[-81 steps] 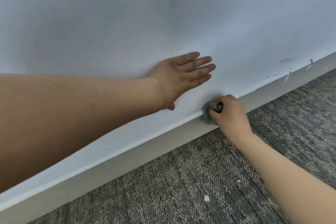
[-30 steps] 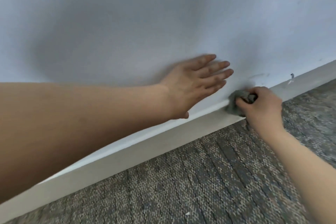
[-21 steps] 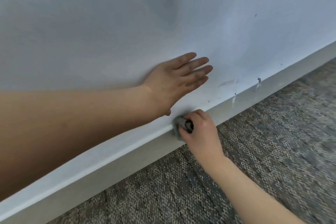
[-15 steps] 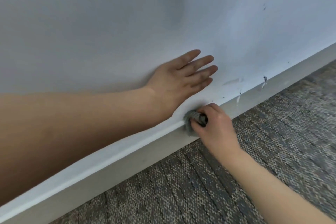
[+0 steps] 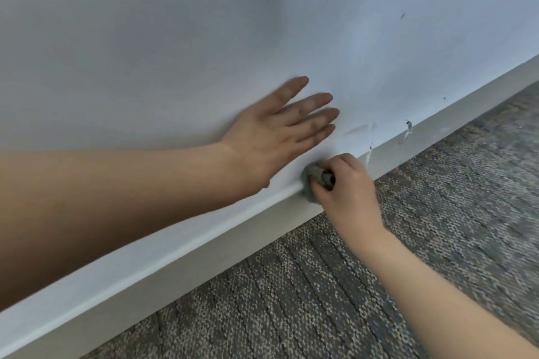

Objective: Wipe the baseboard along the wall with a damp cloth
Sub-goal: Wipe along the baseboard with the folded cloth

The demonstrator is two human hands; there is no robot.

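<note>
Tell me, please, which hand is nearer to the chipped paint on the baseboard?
Right. The right hand, gripping the cloth against the baseboard, is just left of the chipped paint; the left hand lies flat on the wall, farther left.

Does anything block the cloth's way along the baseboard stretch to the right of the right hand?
Nothing visible does. The right hand holds the cloth against the baseboard, which runs bare to the frame edge apart from paint chips. The left hand lies flat on the wall above.
</note>
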